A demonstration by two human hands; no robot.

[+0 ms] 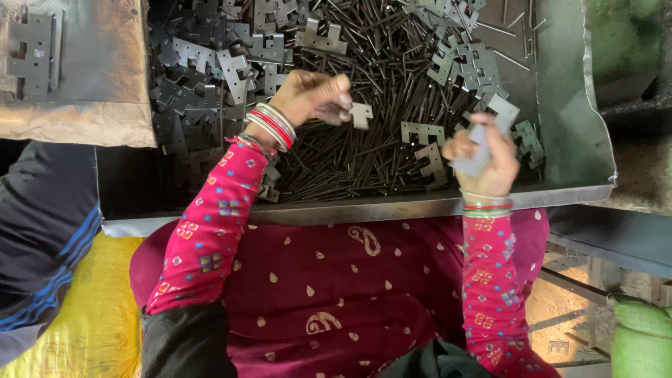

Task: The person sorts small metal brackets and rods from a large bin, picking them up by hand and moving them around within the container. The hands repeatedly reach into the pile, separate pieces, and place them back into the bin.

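Note:
My left hand point(313, 96) is closed on a small grey metal hinge leaf point(360, 114) and hovers over a dark heap of thin metal pins point(350, 157) in a big metal tray point(392, 207). My right hand point(484, 159) grips a stack of grey hinge leaves point(490, 133) held upright above the tray's near right part. Both arms wear pink patterned sleeves and bangles. More notched hinge leaves point(203, 63) lie piled at the tray's left and upper right point(465, 63).
A flat board at the top left carries one hinge piece point(31, 52). Another person's dark blue sleeve point(42, 231) is at the left over a yellow sack point(91, 315). Green sacks point(640, 329) sit at the lower right, beyond the tray's right wall point(567, 105).

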